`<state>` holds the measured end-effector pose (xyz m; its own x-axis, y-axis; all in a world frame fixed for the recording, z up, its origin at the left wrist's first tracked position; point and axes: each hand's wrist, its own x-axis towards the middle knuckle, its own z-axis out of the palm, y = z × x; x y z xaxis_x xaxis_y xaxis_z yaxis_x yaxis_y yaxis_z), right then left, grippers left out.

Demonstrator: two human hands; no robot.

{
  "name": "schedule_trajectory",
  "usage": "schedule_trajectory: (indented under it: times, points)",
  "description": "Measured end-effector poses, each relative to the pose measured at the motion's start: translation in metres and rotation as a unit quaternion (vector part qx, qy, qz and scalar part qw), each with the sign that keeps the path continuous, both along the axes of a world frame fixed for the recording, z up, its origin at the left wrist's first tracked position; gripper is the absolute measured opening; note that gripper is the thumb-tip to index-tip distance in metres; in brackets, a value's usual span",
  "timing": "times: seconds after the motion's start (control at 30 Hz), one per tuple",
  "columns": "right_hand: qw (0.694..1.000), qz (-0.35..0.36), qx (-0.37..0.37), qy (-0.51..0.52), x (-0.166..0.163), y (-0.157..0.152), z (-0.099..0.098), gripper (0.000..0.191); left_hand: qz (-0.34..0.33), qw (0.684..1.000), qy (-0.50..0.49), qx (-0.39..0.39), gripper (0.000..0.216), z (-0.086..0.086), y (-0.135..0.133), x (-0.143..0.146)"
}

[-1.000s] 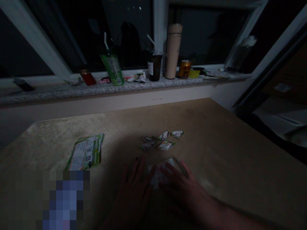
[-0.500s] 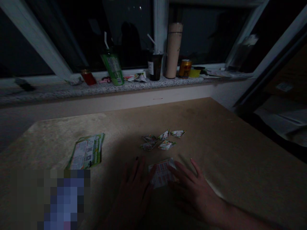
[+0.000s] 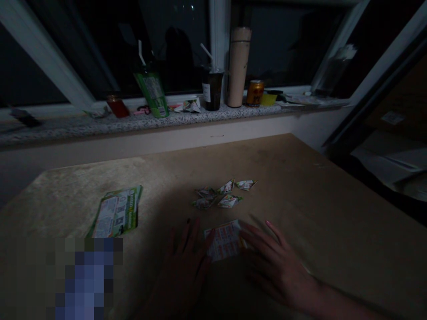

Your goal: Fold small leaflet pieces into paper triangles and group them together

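Observation:
A small printed sheet of paper (image 3: 225, 242) lies flat on the table in front of me. At its left edge rests my left hand (image 3: 187, 262), fingers spread, the thumb on the paper. My right hand (image 3: 273, 258) is beside the right edge, its fingers apart and the nearest fingertips at the paper's border. Just beyond the sheet sit several small folded paper pieces (image 3: 228, 201) with pointed ends, in a loose group. Neither hand grips anything. Dim light hides detail on the left fingers.
A stack of green printed leaflets (image 3: 116, 211) lies to the left on the table (image 3: 283, 169). On the windowsill (image 3: 126, 126) stand a green drink bottle (image 3: 153, 93), a dark cup (image 3: 211, 91), a tall pink flask (image 3: 238, 66) and a gold can (image 3: 255, 93). A blurred patch covers the lower left.
My right hand has slid slightly right, uncovering more of the sheet's right side. My left hand stays about where it was. The whole view has shifted a little.

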<state>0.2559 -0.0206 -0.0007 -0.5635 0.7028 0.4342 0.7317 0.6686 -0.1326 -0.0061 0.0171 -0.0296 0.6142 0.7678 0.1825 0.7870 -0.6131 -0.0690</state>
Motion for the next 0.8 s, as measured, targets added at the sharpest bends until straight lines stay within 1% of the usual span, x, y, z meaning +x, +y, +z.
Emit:
schedule_trajectory:
  times: [0.2,0.3,0.47,0.57,0.63,0.73,0.8]
  points:
    - [1.0,-0.002,0.022,0.014,-0.0006,-0.0007,-0.0001,0.021,-0.015,1.0,0.002,-0.003,0.056,0.0055,0.0007,-0.0004]
    - [0.999,-0.006,0.025,0.03,0.0,-0.0003,0.0,0.019,-0.014,1.0,0.003,0.0,0.057,0.0048,0.0006,0.0]
    - [0.999,0.017,-0.008,0.047,0.0001,0.0007,-0.0008,0.019,-0.013,1.0,0.0,-0.001,0.06,0.0002,0.0016,-0.0004]
    - [0.997,0.041,-0.027,0.058,0.001,0.0009,-0.0023,0.021,-0.025,1.0,0.0,-0.002,0.059,0.0,0.0026,-0.0009]
    - [0.997,0.049,-0.057,0.034,0.0018,0.002,-0.0023,0.029,-0.032,0.999,-0.002,-0.003,0.057,0.0013,0.0029,-0.001]
    - [0.99,0.048,-0.129,-0.021,0.0019,0.0055,-0.0004,0.049,-0.042,0.999,-0.011,0.003,0.057,0.0052,0.0027,-0.0007]
    - [0.985,0.05,-0.161,-0.041,0.0006,0.0078,0.0013,0.056,-0.041,0.999,-0.024,0.011,0.057,0.009,0.0022,-0.0002]
